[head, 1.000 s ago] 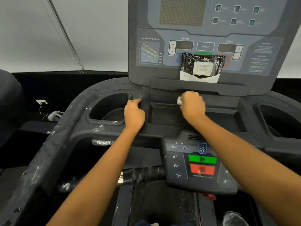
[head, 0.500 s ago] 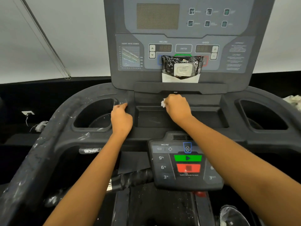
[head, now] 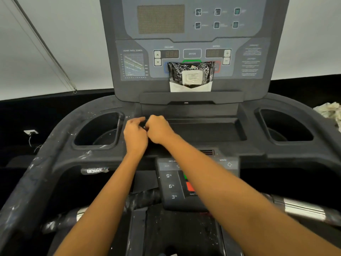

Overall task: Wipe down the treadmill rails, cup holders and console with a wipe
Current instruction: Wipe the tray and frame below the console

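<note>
Wiping the ridge between the left cup holder (head: 92, 126) and the centre tray (head: 212, 130) was judged to be the step in hand. Both hands were found together there. The left hand (head: 135, 133) was loosely curled, its fingertips at the ridge. The right hand (head: 159, 131) was closed into a fist, knuckles up, touching the left. No wipe could be seen. It was presumed to be bunched under or between the hands, but which hand held it, and which way it lay, could not be told.

The step would be done best with the wipe spread flat rather than wadded and pressed down under the fingers. It should be drawn along the tray's long axis, which ran left to right, with the corners followed round. Firmer passes would be needed on the white specks along the left rail (head: 36, 182).

A pack of wipes (head: 191, 76) was leaned upright against the console (head: 258, 34), long axis left to right and label towards the person. It covered some buttons and would have to be lifted off before that panel was wiped.
</note>
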A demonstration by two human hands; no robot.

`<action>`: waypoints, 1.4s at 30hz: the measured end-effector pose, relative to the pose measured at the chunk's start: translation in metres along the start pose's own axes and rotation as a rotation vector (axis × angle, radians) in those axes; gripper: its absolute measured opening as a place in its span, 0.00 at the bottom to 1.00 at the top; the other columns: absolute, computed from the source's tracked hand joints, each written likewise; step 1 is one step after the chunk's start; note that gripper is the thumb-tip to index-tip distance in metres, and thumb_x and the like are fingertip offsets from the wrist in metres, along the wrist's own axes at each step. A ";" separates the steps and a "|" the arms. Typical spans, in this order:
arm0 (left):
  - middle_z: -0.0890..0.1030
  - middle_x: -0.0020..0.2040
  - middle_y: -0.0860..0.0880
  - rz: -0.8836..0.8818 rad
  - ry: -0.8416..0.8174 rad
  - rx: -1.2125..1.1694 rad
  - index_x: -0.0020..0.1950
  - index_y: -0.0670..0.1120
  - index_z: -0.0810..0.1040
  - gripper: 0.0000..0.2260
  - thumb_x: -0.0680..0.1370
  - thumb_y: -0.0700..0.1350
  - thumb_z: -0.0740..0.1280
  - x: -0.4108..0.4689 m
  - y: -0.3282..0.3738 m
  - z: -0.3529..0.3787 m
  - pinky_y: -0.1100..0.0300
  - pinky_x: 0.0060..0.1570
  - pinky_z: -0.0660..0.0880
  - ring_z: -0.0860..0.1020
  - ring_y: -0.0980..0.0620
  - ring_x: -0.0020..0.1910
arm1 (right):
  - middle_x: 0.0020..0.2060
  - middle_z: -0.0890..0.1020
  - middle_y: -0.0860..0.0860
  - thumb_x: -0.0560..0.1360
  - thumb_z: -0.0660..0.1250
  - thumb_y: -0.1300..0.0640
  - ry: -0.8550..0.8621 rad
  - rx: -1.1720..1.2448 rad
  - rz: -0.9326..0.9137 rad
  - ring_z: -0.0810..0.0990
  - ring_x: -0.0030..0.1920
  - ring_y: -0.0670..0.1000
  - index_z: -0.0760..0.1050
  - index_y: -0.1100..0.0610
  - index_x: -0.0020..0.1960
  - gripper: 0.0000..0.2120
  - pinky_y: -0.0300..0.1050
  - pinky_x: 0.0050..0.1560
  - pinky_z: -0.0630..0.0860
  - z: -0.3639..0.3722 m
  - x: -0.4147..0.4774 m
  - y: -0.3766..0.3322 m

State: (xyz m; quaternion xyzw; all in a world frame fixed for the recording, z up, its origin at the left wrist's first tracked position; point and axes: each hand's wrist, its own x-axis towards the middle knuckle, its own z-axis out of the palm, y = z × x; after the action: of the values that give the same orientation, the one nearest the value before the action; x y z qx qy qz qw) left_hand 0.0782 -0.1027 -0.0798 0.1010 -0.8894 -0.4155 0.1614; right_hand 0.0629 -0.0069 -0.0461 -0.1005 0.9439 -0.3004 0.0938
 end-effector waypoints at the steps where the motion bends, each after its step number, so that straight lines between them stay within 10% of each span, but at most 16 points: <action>1: 0.77 0.63 0.41 -0.036 0.021 -0.025 0.64 0.41 0.78 0.19 0.77 0.33 0.57 0.000 0.001 -0.002 0.61 0.59 0.68 0.75 0.45 0.62 | 0.44 0.83 0.60 0.72 0.68 0.59 -0.056 0.010 -0.014 0.81 0.48 0.61 0.82 0.62 0.46 0.07 0.48 0.44 0.77 -0.003 0.000 0.003; 6: 0.80 0.56 0.40 -0.102 0.016 -0.096 0.61 0.45 0.80 0.18 0.78 0.35 0.56 -0.007 0.014 0.001 0.43 0.57 0.75 0.79 0.38 0.53 | 0.41 0.85 0.57 0.69 0.70 0.59 -0.103 -0.056 0.072 0.83 0.47 0.55 0.85 0.58 0.43 0.06 0.47 0.51 0.79 -0.056 -0.036 0.081; 12: 0.80 0.57 0.45 0.014 -0.145 -0.057 0.59 0.46 0.81 0.15 0.78 0.36 0.60 -0.026 0.053 0.025 0.61 0.55 0.71 0.78 0.47 0.53 | 0.47 0.83 0.59 0.71 0.67 0.58 0.045 -0.250 0.373 0.80 0.47 0.59 0.82 0.59 0.47 0.08 0.51 0.49 0.79 -0.122 -0.088 0.174; 16: 0.83 0.46 0.47 0.081 -0.342 0.043 0.55 0.50 0.82 0.11 0.79 0.41 0.61 -0.038 0.072 0.035 0.57 0.49 0.75 0.78 0.51 0.41 | 0.52 0.80 0.62 0.72 0.72 0.50 0.126 -0.286 0.169 0.79 0.54 0.64 0.80 0.58 0.51 0.14 0.51 0.52 0.75 -0.083 -0.083 0.123; 20: 0.83 0.53 0.51 0.158 -0.436 0.126 0.54 0.53 0.83 0.10 0.78 0.45 0.63 -0.054 0.092 0.044 0.56 0.57 0.73 0.79 0.50 0.54 | 0.45 0.83 0.58 0.72 0.70 0.57 0.141 -0.139 0.004 0.80 0.50 0.61 0.84 0.55 0.44 0.04 0.48 0.50 0.77 -0.079 -0.094 0.120; 27: 0.81 0.47 0.53 0.150 -0.456 0.059 0.53 0.53 0.82 0.10 0.79 0.45 0.62 -0.077 0.123 0.060 0.62 0.52 0.71 0.78 0.53 0.51 | 0.43 0.83 0.55 0.72 0.68 0.60 0.416 -0.131 0.342 0.80 0.49 0.60 0.79 0.56 0.47 0.05 0.45 0.44 0.74 -0.128 -0.173 0.210; 42: 0.81 0.37 0.50 0.152 -0.310 0.037 0.50 0.53 0.83 0.10 0.78 0.43 0.63 -0.115 0.134 0.065 0.58 0.47 0.74 0.77 0.51 0.38 | 0.44 0.79 0.54 0.74 0.67 0.65 0.781 0.187 0.256 0.78 0.41 0.53 0.78 0.60 0.47 0.03 0.41 0.40 0.69 -0.059 -0.211 0.200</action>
State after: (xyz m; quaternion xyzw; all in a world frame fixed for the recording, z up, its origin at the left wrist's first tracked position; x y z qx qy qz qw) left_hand 0.1541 0.0648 -0.0387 -0.0289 -0.9161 -0.3965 0.0516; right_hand 0.2253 0.2370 -0.0916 0.1479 0.8821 -0.3861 -0.2259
